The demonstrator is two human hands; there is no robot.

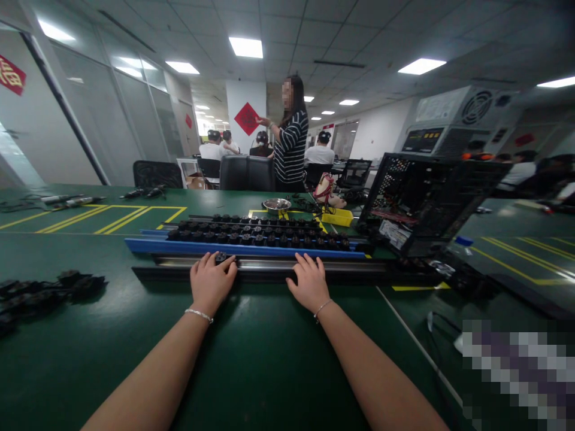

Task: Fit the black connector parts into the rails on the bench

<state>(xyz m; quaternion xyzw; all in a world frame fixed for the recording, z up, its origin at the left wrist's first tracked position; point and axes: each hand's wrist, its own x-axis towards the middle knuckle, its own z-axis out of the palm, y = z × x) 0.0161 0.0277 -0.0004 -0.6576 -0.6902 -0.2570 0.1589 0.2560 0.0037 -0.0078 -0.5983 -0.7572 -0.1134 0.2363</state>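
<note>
A long black metal rail (265,275) with a shiny channel lies crosswise on the green table in front of me. My left hand (212,280) is at its left part, with thumb and fingers closed around a small black block (221,258) that sits in the channel. Over the middle of the same rail rests my right hand (309,281), its fingers apart and their tips touching the rail. Just behind is a blue rail (251,248), and beyond it stand rows of small black round-topped parts (258,230).
More black parts (54,290) lie in a pile on the left. At the back are a metal bowl (277,205) and a yellow tray (338,217). An open computer case (422,203) stands on the right. A person in a striped top (291,143) stands beyond the table.
</note>
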